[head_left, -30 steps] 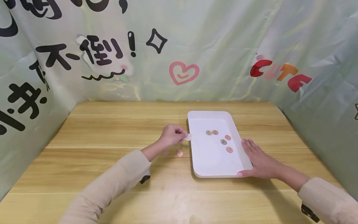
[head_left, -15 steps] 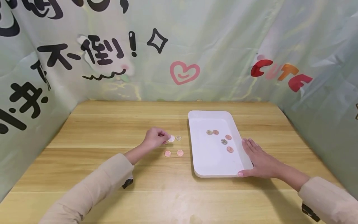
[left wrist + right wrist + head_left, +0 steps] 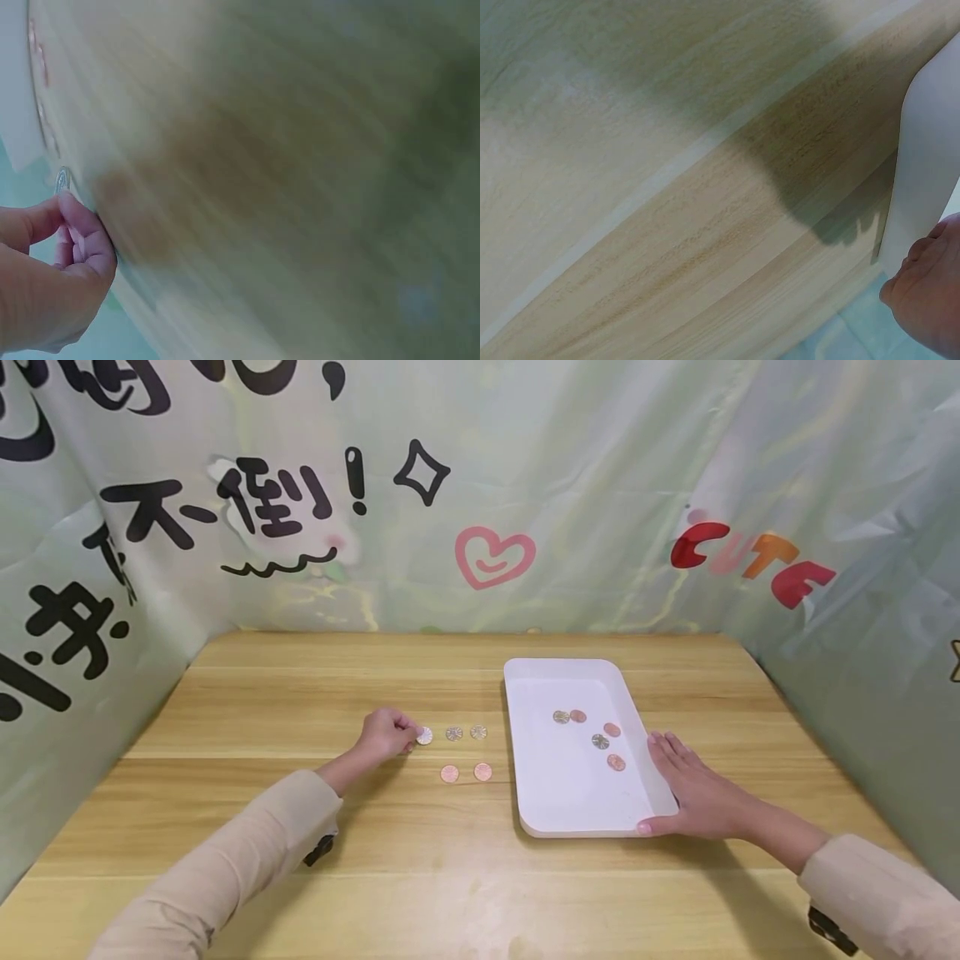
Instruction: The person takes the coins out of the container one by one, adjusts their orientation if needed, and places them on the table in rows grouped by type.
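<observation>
My left hand pinches a silver coin between thumb and fingertips, low over the table; the left wrist view shows the coin tilted on edge at the fingertips. To its right lie two silvery coins in a row. Nearer to me are two copper coins, side by side. A white tray holds several coins, some copper, some silvery or brass-toned. My right hand rests on the tray's right edge, fingers straight along the side and thumb at the front corner.
The wooden table reaches back to a pale printed cloth, which also hangs at both sides. The tray's raised rim stands between the coins on the table and those in it.
My left hand has moved left from the tray's edge with a silver coin. Two silvery coins now lie on the table where it passed. The right hand and tray stay put.
</observation>
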Tool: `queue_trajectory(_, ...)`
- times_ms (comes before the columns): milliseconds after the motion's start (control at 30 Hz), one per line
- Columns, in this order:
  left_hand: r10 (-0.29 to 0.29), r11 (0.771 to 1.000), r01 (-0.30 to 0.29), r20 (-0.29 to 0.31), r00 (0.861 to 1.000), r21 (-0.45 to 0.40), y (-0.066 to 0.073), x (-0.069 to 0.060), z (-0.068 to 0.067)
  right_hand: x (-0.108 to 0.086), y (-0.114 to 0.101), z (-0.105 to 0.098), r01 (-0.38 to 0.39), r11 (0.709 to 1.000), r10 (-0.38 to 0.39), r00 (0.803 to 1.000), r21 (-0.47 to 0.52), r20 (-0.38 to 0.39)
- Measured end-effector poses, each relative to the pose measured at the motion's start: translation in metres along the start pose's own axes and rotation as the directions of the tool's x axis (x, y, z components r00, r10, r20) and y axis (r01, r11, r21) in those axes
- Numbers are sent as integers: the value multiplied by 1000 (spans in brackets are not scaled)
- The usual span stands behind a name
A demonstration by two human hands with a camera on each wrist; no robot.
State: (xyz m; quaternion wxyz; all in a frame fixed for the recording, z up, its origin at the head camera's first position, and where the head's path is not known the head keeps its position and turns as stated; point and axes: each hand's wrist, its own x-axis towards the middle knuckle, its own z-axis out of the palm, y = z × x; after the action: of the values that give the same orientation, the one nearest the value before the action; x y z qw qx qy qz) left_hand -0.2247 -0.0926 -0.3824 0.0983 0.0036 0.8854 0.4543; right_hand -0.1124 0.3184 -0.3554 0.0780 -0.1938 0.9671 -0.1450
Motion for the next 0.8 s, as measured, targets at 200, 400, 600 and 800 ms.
queue_trajectory(200,-53,998,53,-3,999,32,0,3,-3,0,1,0,10,1000,-10,1000,-11,-7)
queue_trajectory(400,-79,994,80,-18,997,69,4,7,-3,0,2,1,11,1000,-11,1000,-12,-7)
queue_trajectory(600,-78,990,82,-43,996,110,9,5,-2,1,2,0,13,1000,-13,1000,-24,-4)
queue_trajectory(800,-52,987,61,-67,996,151,11,3,0,1,1,0,3,1000,-3,1000,-11,1)
